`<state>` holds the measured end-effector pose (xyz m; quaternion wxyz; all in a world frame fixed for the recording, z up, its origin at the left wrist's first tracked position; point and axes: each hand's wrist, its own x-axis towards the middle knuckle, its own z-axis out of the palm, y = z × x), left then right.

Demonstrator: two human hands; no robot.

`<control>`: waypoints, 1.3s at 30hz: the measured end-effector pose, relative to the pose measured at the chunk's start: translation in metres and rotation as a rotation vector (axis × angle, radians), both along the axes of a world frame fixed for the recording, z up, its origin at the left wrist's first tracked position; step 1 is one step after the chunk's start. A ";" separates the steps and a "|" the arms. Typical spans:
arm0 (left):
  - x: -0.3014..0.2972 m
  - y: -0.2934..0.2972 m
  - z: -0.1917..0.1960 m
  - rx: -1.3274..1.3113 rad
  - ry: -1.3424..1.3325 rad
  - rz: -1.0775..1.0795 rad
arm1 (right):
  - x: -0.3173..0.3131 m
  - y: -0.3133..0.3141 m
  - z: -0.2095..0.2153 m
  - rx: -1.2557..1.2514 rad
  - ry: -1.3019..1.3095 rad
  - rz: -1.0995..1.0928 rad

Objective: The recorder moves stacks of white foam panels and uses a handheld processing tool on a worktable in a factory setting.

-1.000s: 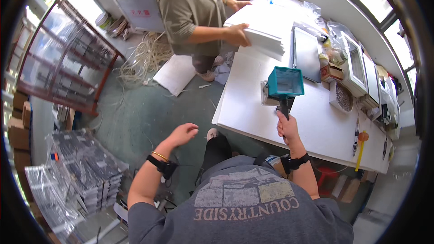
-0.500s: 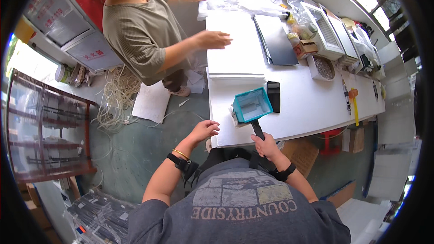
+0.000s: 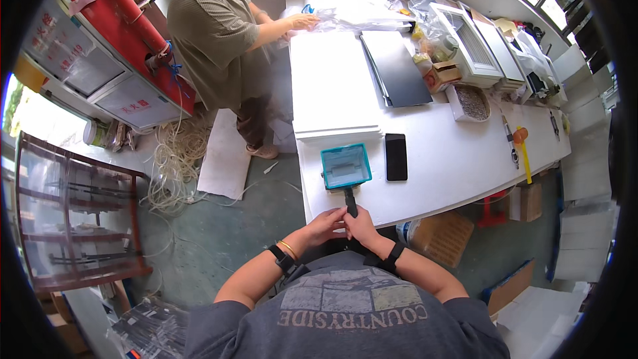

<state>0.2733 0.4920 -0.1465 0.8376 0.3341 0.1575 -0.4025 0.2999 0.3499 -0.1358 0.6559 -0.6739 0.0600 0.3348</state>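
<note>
My right hand (image 3: 362, 226) is wrapped round the black handle of a teal-rimmed, box-shaped tool (image 3: 346, 166) with a pale, see-through-looking middle. Its head is over the near left part of the white table (image 3: 425, 189), close in front of a stack of white boards (image 3: 325, 86). My left hand (image 3: 324, 225) meets the right one at the handle's lower end, with fingers curled in; what they hold there is hidden. A black phone (image 3: 396, 157) lies to the right of the tool's head.
Across the table's far left, a person (image 3: 209, 40) handles clear plastic bags (image 3: 325, 20). Dark panels (image 3: 399, 70) lie beside the boards. A tub of small grains (image 3: 470, 103), a cutter (image 3: 510, 143) and an orange-and-yellow tool (image 3: 524, 153) sit to the right. Tangled tubing (image 3: 176, 166) covers floor at left.
My left hand has come from the left to join the right at the handle. The tool has moved left, uncovering the phone. The other person's near hand has gone back to the bags.
</note>
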 end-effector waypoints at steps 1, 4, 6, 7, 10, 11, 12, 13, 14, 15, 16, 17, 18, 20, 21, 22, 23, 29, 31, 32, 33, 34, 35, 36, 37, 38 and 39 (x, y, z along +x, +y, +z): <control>0.001 0.001 -0.003 -0.027 -0.004 -0.020 | 0.001 0.000 0.002 -0.012 -0.023 0.111; 0.004 -0.003 0.000 0.164 0.016 -0.041 | 0.001 -0.008 -0.021 -0.115 -0.474 0.378; 0.001 -0.008 0.009 0.244 -0.016 0.066 | 0.022 -0.021 0.004 -0.216 -0.377 0.550; 0.001 -0.006 0.010 0.249 0.013 0.111 | 0.038 -0.031 0.015 -0.192 -0.309 0.789; -0.001 -0.011 0.016 0.249 0.056 0.157 | 0.086 -0.065 0.032 -0.235 0.076 0.879; 0.000 -0.012 0.018 0.247 0.073 0.169 | 0.103 -0.075 0.032 -0.236 0.038 0.743; -0.001 -0.012 0.016 0.249 0.076 0.172 | 0.121 -0.080 0.030 -0.235 0.000 0.612; -0.002 -0.012 0.011 0.268 0.054 0.187 | 0.137 -0.079 0.027 -0.241 -0.056 0.419; -0.003 -0.013 0.008 0.284 0.033 0.192 | 0.152 -0.081 0.020 -0.248 -0.106 0.218; -0.004 -0.014 0.008 0.285 0.040 0.186 | 0.171 -0.082 0.010 -0.273 -0.217 0.167; -0.005 -0.015 0.009 0.328 0.022 0.214 | 0.188 -0.081 -0.002 -0.297 -0.327 0.119; -0.006 -0.015 0.009 0.373 0.004 0.245 | 0.203 -0.076 -0.008 -0.309 -0.406 0.073; -0.008 -0.015 0.010 0.376 0.009 0.245 | 0.217 -0.069 -0.014 -0.321 -0.488 0.025; -0.008 -0.014 0.013 0.490 0.023 0.245 | 0.246 -0.059 -0.036 -0.407 -0.515 0.005; -0.010 -0.014 0.013 0.536 0.004 0.258 | 0.255 -0.053 -0.040 -0.492 -0.544 -0.007; -0.011 -0.013 0.012 0.540 0.007 0.258 | 0.261 -0.049 -0.045 -0.488 -0.540 -0.006; -0.012 -0.011 0.015 0.576 -0.002 0.252 | 0.265 -0.040 -0.046 -0.541 -0.485 0.009; -0.003 0.001 0.022 0.692 -0.042 0.170 | 0.267 -0.022 -0.036 -0.508 -0.637 -0.022; -0.006 0.006 0.022 0.706 -0.044 0.166 | 0.257 -0.018 -0.032 -0.474 -0.652 0.014; -0.004 0.008 0.022 0.707 -0.041 0.162 | 0.256 -0.021 -0.039 -0.474 -0.646 0.012; -0.002 0.011 0.022 0.746 -0.062 0.136 | 0.255 -0.024 -0.047 -0.561 -0.624 -0.027; 0.001 0.014 0.023 0.784 -0.086 0.109 | 0.255 -0.028 -0.053 -0.649 -0.602 -0.069; 0.002 0.017 0.023 0.783 -0.095 0.101 | 0.254 -0.030 -0.054 -0.651 -0.597 -0.073; 0.002 0.018 0.024 0.781 -0.098 0.093 | 0.254 -0.030 -0.054 -0.610 -0.539 -0.085; 0.002 0.019 0.025 0.794 -0.093 0.087 | 0.254 -0.031 -0.054 -0.570 -0.482 -0.102; 0.004 0.020 0.026 0.807 -0.094 0.080 | 0.252 -0.030 -0.053 -0.577 -0.483 -0.118; 0.004 0.021 0.025 0.814 -0.097 0.034 | 0.249 -0.027 -0.052 -0.582 -0.536 -0.119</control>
